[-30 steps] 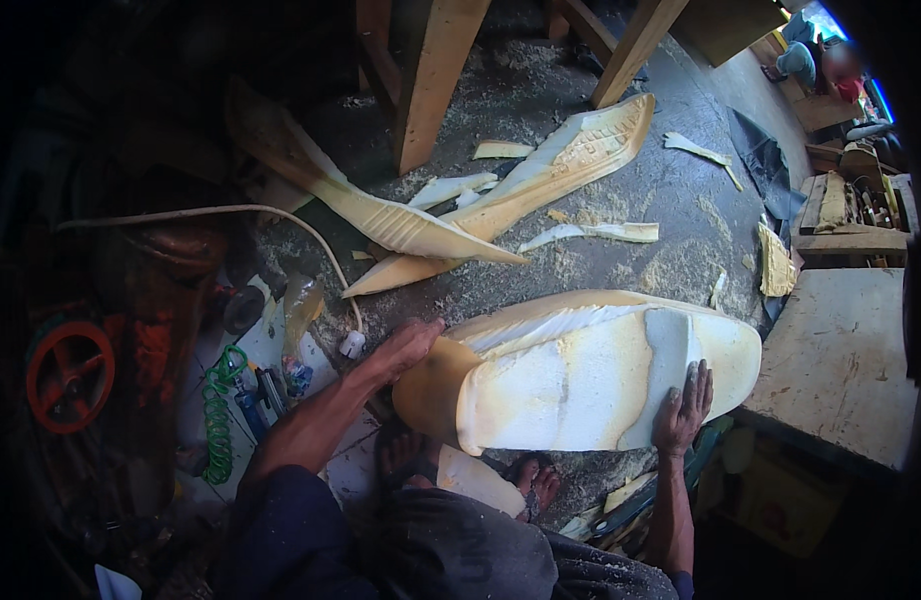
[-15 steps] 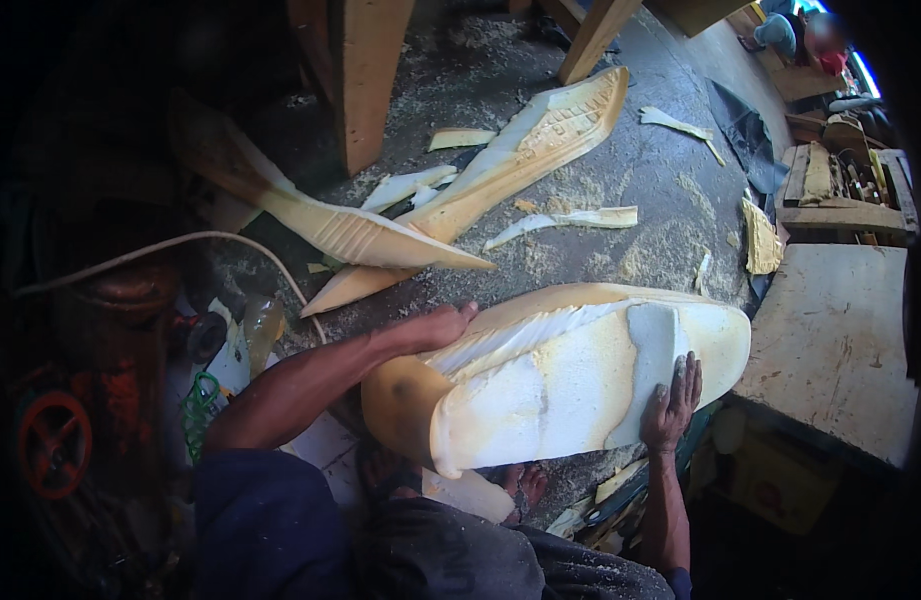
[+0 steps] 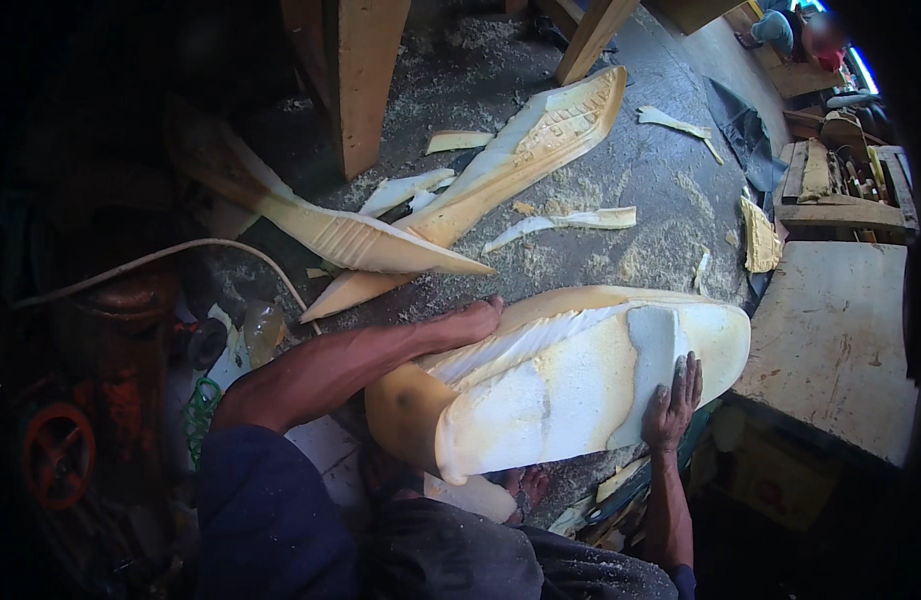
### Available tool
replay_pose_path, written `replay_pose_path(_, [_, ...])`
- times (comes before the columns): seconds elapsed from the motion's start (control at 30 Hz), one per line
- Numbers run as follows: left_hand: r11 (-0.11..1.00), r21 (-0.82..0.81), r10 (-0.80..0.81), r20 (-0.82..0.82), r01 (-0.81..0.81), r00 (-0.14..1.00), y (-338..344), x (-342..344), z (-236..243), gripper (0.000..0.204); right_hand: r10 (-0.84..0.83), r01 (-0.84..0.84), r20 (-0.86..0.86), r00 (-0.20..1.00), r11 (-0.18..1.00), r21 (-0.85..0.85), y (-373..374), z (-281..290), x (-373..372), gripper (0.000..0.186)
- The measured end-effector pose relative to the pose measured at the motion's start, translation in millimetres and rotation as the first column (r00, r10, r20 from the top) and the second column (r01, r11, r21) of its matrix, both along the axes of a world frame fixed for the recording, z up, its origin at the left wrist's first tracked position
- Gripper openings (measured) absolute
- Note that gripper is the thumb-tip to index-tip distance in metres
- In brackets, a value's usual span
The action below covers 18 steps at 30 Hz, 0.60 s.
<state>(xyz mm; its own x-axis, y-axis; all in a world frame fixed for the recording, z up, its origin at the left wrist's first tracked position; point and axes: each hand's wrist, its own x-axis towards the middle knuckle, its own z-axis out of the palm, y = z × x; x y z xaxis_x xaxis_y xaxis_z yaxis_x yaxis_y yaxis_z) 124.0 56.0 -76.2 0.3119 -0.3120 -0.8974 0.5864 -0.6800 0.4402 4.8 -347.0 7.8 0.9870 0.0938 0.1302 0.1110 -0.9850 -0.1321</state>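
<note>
A long seat foam (image 3: 541,400), pale yellow and white with a darker tan rounded end at the left, lies across in front of me. A grey patch (image 3: 649,345) covers part of its right half. My left hand (image 3: 473,322) is closed at the foam's far edge, its fingers curled down; whatever they grip is hidden. Ragged white ridges run along the surface just in front of that hand. My right hand (image 3: 669,408) lies flat against the near right side of the foam, fingers stretched upward over the grey patch.
Two carved foam pieces (image 3: 371,238) lie crossed beyond the seat foam, among foam scraps (image 3: 561,225) and dust on the floor. Wooden legs (image 3: 369,90) stand behind. At right are a pale board (image 3: 831,340) and a tool box (image 3: 846,190); at left, a red wheel (image 3: 59,455). Someone sits far back right.
My left hand has slid rightward along the foam's far edge, the forearm reaching farther over it. My right hand stays in place, and the seat foam has barely shifted.
</note>
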Motion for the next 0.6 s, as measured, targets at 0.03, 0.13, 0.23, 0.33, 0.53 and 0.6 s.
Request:
replay_pose_path(0.03, [0.999, -0.038, 0.014, -0.003, -0.014, 1.000, 1.7, 3.1, -0.3, 0.086, -0.007, 0.007, -0.014, 1.000, 1.000, -0.002, -0.2, 0.3, 0.2, 0.057])
replay_pose_path(0.13, [0.979, -0.185, 0.077, -0.064, -0.087, 0.995, 3.1, 11.6, 0.0, 0.083, -0.012, 0.012, -0.013, 1.000, 1.000, -0.011, -0.8, 0.9, 0.7, 0.057])
replay_pose_path(0.23, [0.969, -0.134, 0.207, -0.017, -0.207, 0.978, -12.1, 13.4, 1.7, 0.081, -0.001, 0.000, -0.024, 1.000, 0.999, -0.036, -1.7, 1.9, 0.4, 0.057])
replay_pose_path(0.33, [0.999, -0.003, 0.036, 0.199, -0.037, 0.979, -25.7, 14.3, 7.8, 0.081, -0.018, 0.017, -0.031, 0.999, 0.999, -0.028, -2.8, 2.0, 0.5, 0.057])
replay_pose_path(0.53, [0.978, 0.202, -0.154, 0.534, 0.051, 0.831, 29.9, 10.7, 67.4, 0.064, -0.055, 0.054, -0.035, 0.998, 0.998, -0.026, -4.4, 1.2, -0.3, 0.056])
replay_pose_path(0.6, [0.951, -0.062, 0.190, 0.891, -0.304, 0.413, 61.4, -25.6, 95.5, 0.052, -0.055, 0.054, -0.019, 0.998, 0.998, -0.026, -4.4, 0.9, -1.1, 0.056])
